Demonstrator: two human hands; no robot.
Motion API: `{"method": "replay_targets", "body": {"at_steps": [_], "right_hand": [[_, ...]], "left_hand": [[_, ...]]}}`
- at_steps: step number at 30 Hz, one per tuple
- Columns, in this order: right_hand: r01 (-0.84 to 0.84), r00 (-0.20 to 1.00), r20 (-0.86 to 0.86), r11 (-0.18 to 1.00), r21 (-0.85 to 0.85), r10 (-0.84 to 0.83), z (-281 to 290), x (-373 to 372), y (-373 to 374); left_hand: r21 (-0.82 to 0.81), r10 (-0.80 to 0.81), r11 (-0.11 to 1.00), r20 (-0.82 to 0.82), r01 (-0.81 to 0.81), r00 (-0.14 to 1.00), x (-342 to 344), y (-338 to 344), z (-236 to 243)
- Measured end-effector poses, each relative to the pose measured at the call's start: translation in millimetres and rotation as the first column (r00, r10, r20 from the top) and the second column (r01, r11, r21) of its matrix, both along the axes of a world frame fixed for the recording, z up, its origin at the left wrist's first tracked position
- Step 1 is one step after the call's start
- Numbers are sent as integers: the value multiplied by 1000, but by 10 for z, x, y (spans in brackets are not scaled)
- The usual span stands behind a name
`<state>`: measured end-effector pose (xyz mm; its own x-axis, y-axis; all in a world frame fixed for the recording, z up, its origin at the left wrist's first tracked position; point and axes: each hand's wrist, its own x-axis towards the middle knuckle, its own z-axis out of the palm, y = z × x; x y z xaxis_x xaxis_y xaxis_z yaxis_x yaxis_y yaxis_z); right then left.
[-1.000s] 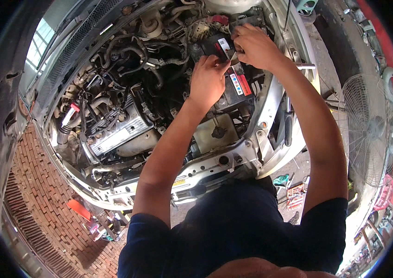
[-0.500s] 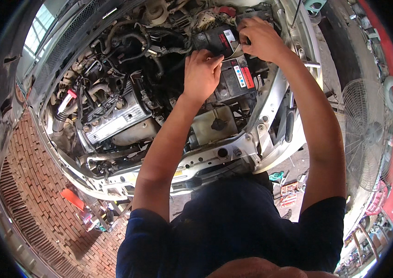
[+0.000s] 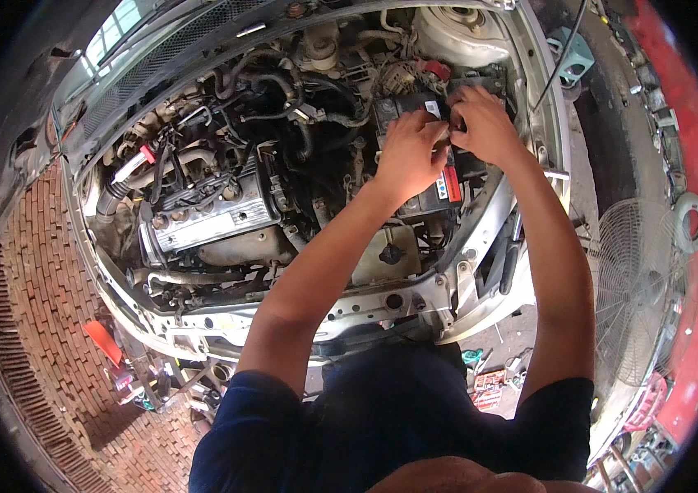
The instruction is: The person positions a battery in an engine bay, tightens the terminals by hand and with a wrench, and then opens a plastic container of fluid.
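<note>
Person in dark shirt at the front of a car, both bare forearms reaching over the pale front bar. Just past the bar, a cloudy plastic tank with a black cap.

Battery lies beyond the tank, to the right of the engine, directly under the hands. Long axis runs roughly away from the person, far end leaning a little left. Near end open to view, red-and-white label showing; middle mostly covered by fingers; far end partly visible. Left hand lies across the middle of the battery, so it is the nearer of the two; right hand sits at the right edge, slightly farther out.

Left: fingers half curled, thumb side turned toward the right hand. Right: fingers bent downward and inward, tips close to the left's. Whether the hands touch is unclear. Anything pinched between the fingertips is hidden; cannot tell if either has hold of something.

Farther out, past the battery, a small red cover. Off left, silver engine cover; off right, outside the car, a wire fan
</note>
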<state>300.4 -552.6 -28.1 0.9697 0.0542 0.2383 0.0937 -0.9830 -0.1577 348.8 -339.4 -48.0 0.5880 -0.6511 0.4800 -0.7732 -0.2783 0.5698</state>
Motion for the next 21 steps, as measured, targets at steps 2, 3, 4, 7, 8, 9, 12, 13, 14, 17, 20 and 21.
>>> {"method": "replay_targets", "body": {"at_steps": [2, 3, 4, 7, 8, 9, 12, 13, 14, 17, 20, 21], "right_hand": [[-15, 997, -81, 997, 75, 21, 158, 34, 98], [-26, 996, -82, 995, 93, 34, 187, 34, 94], [-37, 995, -84, 993, 113, 47, 191, 36, 89], [-42, 999, -26, 993, 112, 46, 176, 11, 62], [-56, 998, -2, 993, 108, 57, 151, 28, 60], [-15, 999, -37, 996, 86, 19, 132, 51, 56], [6, 996, -85, 990, 140, 6, 151, 56, 47], [-2, 998, -57, 990, 142, 10, 153, 24, 22], [-27, 999, -25, 989, 146, 31, 181, 26, 52], [-50, 998, -27, 994, 102, 53, 228, 48, 110], [-45, 999, -18, 997, 66, 46, 249, 28, 122], [-9, 995, -94, 996, 88, 17, 253, 33, 119]], "left_hand": [[6, 24, 1000, -53, -24, 998, 116, -107, -106], [34, 28, 999, -54, -26, 998, 157, -158, -137], [44, 14, 999, -48, -12, 999, 190, -204, -191], [116, -30, 993, -53, 36, 998, 275, -319, -221], [143, -33, 989, -29, 37, 999, 299, -329, -235], [169, -34, 985, -5, 34, 999, 318, -349, -246], [238, -66, 968, -49, 76, 997, 401, -421, -434], [214, -75, 974, -15, 76, 997, 387, -472, -481], [194, -67, 979, 25, 61, 997, 364, -440, -480], [310, -113, 946, 51, 91, 992, 383, -418, -458], [352, -98, 935, 121, 49, 988, 350, -472, -435], [291, -84, 956, 124, 45, 989, 332, -472, -437]]}}
